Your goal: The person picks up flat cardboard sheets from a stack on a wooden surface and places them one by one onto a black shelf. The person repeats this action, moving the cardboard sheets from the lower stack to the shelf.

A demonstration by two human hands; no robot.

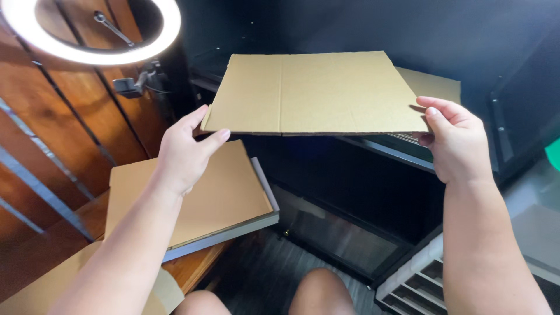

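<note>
Nearest, two bare knees [318, 291] at the bottom edge, over dark flooring. Below the left hand [185, 153], a stack of flat cardboard sheets [198, 195] resting on a grey board [233, 230], itself lying on a wooden table [192, 271]; another cardboard piece [46, 289] further down, toward the lower left corner. Below the right hand [454, 143], a light grey slotted rack [417, 280].

Higher up, both hands raised to a flattened corrugated cardboard sheet [315, 93], held level in the air between them. Left fingers [214, 140] partly curled, thumb pressed under the near left corner, the other fingertips against the left edge. Right fingers [437, 108] closed in a pinch on the near right corner, thumb on top and the rest tucked beneath.

Just under the held sheet, a dark shelf edge [385, 149] of a black cabinet [373, 29], with a second cardboard sheet [434, 87] lying on it beyond the right fingers. Beyond the left fingers, a lit ring light [93, 55] on a clamp mount [137, 84], in front of brown wooden panelling [70, 122].
</note>
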